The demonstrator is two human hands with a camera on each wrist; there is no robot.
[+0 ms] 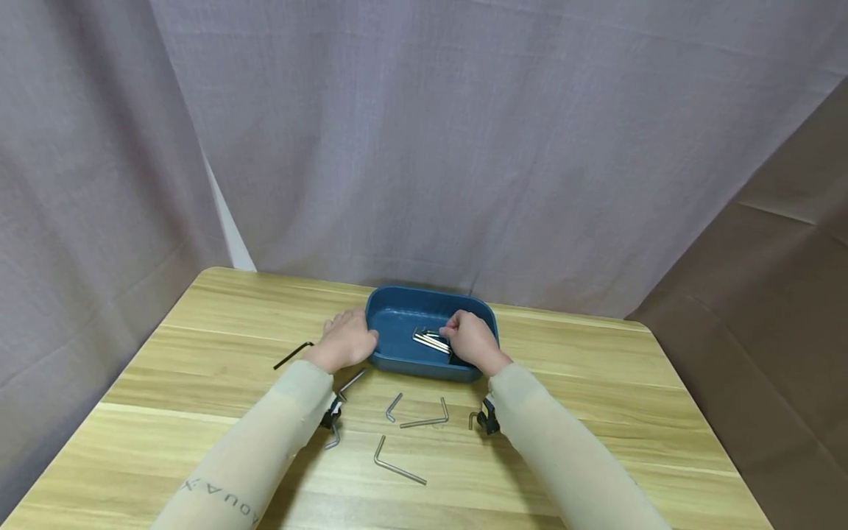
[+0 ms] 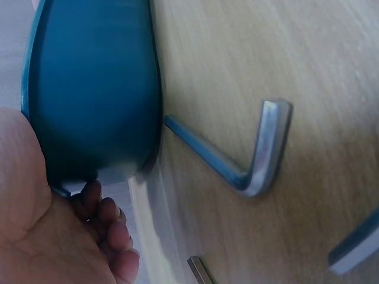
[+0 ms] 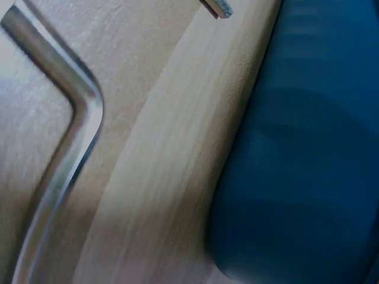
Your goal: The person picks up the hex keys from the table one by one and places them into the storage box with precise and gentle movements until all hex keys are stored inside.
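Hex keys [image 1: 432,341] in blue tray [image 1: 397,302], under right hand [image 1: 472,340] fingertips.

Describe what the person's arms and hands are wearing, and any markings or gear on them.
Both arms are covered in snug pale beige sleeves down to the wrists. The left sleeve carries dark printed lettering near the elbow. A small black camera unit is strapped under each wrist. The left hand and right hand are bare, without gloves.

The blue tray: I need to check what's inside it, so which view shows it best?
The head view: the whole blue tray shows from above, metal keys inside under the right hand. Both wrist views show only its blurred outer wall.
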